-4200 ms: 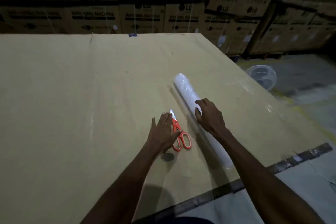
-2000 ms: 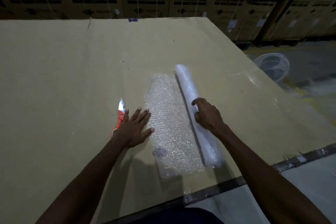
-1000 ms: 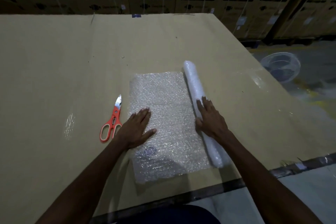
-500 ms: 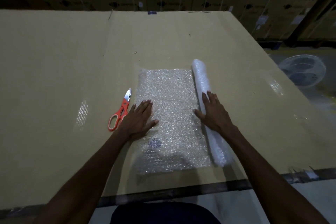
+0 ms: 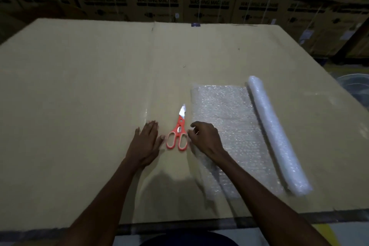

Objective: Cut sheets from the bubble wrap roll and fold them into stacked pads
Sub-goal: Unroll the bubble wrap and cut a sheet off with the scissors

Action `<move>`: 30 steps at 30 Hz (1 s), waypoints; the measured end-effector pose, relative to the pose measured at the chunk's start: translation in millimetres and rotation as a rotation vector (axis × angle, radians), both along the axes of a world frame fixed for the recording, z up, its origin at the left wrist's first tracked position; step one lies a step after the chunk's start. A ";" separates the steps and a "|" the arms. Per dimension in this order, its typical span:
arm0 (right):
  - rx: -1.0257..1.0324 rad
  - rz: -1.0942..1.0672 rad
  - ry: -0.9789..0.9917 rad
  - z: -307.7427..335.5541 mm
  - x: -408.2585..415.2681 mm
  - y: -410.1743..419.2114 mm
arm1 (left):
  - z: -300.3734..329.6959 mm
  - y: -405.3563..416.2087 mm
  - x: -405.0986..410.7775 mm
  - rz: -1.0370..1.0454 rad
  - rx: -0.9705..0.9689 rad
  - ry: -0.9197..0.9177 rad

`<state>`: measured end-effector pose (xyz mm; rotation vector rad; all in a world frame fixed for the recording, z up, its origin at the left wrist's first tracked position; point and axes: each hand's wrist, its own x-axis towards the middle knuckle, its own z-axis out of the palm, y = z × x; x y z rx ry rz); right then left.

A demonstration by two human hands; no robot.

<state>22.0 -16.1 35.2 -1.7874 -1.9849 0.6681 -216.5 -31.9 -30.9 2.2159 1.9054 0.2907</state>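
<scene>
The bubble wrap roll [image 5: 277, 136] lies at the right of the cardboard-covered table [image 5: 79, 106], with an unrolled sheet [image 5: 225, 110] spread flat to its left. Orange-handled scissors [image 5: 178, 132] lie closed just left of the sheet's edge, blades pointing away from me. My left hand [image 5: 145, 144] rests flat on the cardboard, its thumb beside the left scissor handle. My right hand [image 5: 205, 139] hovers over the sheet's left edge, fingers curled and close to the right handle, holding nothing.
Stacked cardboard washing machine boxes [image 5: 159, 0] form a wall behind the table. A round white fan guard [image 5: 355, 86] lies on the floor beyond the table's right edge. A dark strip [image 5: 179, 227] marks the table's near edge.
My right hand has left the roll and crossed the sheet to the scissors. My left hand has slid off the sheet to the scissors' left. The view has shifted left.
</scene>
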 end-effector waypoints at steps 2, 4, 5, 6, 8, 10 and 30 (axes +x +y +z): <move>-0.052 -0.027 -0.039 1.7 -27.6 0.8 | 0.8 0.8 -13.4 -0.018 -0.007 -0.001; -0.126 -0.048 -0.137 1.8 -49.0 0.5 | -0.5 1.3 -24.2 -0.038 -0.002 -0.011; -0.157 -0.055 -0.181 1.7 -57.6 -0.2 | -1.1 0.8 -28.1 -0.049 -0.007 -0.022; -0.175 -0.063 -0.214 1.0 -65.0 -0.7 | -1.6 0.3 -31.0 -0.058 -0.019 -0.032; -0.191 -0.091 -0.248 -0.8 -76.5 -1.5 | -4.5 -1.0 -34.5 -0.071 -0.041 -0.049; -0.198 -0.124 -0.248 1.3 -83.6 -0.9 | -4.3 -2.5 -35.7 -0.080 -0.043 -0.072; -0.343 -0.451 1.157 35.2 15.2 -75.8 | 5.0 -25.9 27.8 -0.241 0.034 -0.149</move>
